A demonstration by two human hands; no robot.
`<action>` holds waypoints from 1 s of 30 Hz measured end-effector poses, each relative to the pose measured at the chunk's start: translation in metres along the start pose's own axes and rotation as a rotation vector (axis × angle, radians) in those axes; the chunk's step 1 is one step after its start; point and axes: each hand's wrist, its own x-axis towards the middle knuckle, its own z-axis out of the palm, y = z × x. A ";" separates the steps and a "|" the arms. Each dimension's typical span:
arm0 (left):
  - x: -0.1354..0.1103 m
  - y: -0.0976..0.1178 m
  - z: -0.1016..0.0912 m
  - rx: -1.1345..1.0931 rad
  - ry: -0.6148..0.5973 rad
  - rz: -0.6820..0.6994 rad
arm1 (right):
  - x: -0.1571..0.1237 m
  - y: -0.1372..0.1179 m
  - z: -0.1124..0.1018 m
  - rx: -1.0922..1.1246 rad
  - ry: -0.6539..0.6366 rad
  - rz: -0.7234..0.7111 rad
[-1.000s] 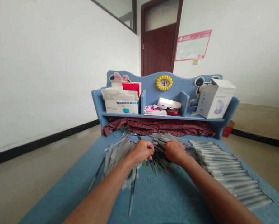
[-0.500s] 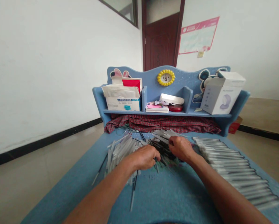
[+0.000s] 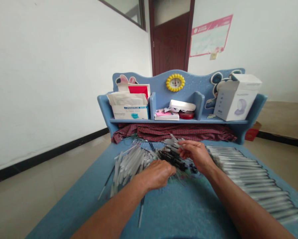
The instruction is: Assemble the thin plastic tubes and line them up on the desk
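Observation:
My left hand (image 3: 158, 174) is closed low over the table, its fingers curled under, so what they hold is hidden. Just beyond it lies a heap of dark thin sticks (image 3: 172, 159). My right hand (image 3: 195, 154) pinches the lower end of a translucent plastic sleeve (image 3: 174, 137), which tilts up and left, over the far pile of similar sleeves. To the left of my hands spreads a loose pile of translucent sleeves (image 3: 131, 162). One dark-and-clear stick (image 3: 141, 214) lies alone near my left forearm.
A long row of sleeved dark sticks (image 3: 253, 181) lines the right side of the blue table (image 3: 173, 212). At the back, a shelf (image 3: 136, 120) carries a mask box (image 3: 131, 111), a white carton (image 3: 236, 99) and papers (image 3: 166, 116). Checked cloth (image 3: 163, 132) lies beneath.
My right hand has turned, and a sleeve now rises from its fingertips. My left hand has shifted slightly right and nearer to me. The view has tilted a little.

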 end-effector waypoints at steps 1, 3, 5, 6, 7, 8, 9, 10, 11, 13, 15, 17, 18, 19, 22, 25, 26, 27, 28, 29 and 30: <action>0.000 -0.002 0.000 -0.013 0.031 -0.005 | -0.001 -0.001 0.000 0.035 -0.006 -0.015; 0.001 -0.005 -0.001 -0.079 0.131 -0.012 | -0.001 0.000 0.001 0.071 -0.017 -0.054; 0.002 -0.009 -0.005 -0.228 0.292 -0.023 | 0.000 0.003 0.002 0.050 -0.026 -0.111; 0.003 -0.010 -0.008 -0.344 0.385 -0.043 | 0.000 0.005 0.002 0.014 -0.029 -0.150; 0.003 -0.012 -0.011 -0.490 0.475 -0.078 | 0.001 0.007 0.002 -0.041 -0.029 -0.200; 0.002 -0.013 -0.015 -0.659 0.556 -0.123 | 0.003 0.010 0.001 -0.114 -0.027 -0.259; 0.001 -0.013 -0.018 -0.839 0.623 -0.171 | 0.004 0.013 0.001 -0.204 -0.017 -0.324; 0.001 -0.014 -0.021 -1.014 0.675 -0.207 | 0.005 0.015 0.000 -0.306 0.001 -0.392; -0.001 -0.014 -0.024 -1.170 0.718 -0.227 | 0.005 0.017 -0.001 -0.413 0.026 -0.460; -0.003 -0.015 -0.029 -1.393 0.773 -0.228 | 0.006 0.019 -0.002 -0.611 0.082 -0.570; -0.004 -0.015 -0.032 -1.511 0.786 -0.222 | 0.007 0.019 -0.003 -0.768 0.113 -0.643; -0.005 -0.015 -0.034 -1.581 0.773 -0.214 | 0.006 0.019 -0.004 -0.891 0.110 -0.703; -0.006 -0.014 -0.034 -1.610 0.766 -0.205 | 0.006 0.018 -0.004 -0.942 0.102 -0.728; -0.006 -0.014 -0.035 -1.637 0.762 -0.194 | 0.006 0.018 -0.004 -0.985 0.095 -0.747; -0.008 -0.012 -0.037 -1.708 0.761 -0.145 | 0.005 0.017 -0.004 -1.061 0.095 -0.775; -0.011 -0.011 -0.039 -1.748 0.759 -0.100 | 0.005 0.017 -0.005 -1.097 0.113 -0.769; -0.011 -0.011 -0.040 -1.754 0.755 -0.092 | 0.005 0.017 -0.005 -1.105 0.118 -0.764; -0.012 -0.011 -0.041 -1.758 0.751 -0.089 | 0.005 0.016 -0.005 -1.113 0.118 -0.759; -0.012 -0.010 -0.041 -1.760 0.748 -0.089 | 0.005 0.016 -0.005 -1.121 0.115 -0.755; -0.012 -0.010 -0.041 -1.762 0.743 -0.090 | 0.004 0.016 -0.005 -1.127 0.112 -0.753; -0.012 -0.009 -0.041 -1.762 0.737 -0.090 | 0.004 0.016 -0.004 -1.131 0.108 -0.752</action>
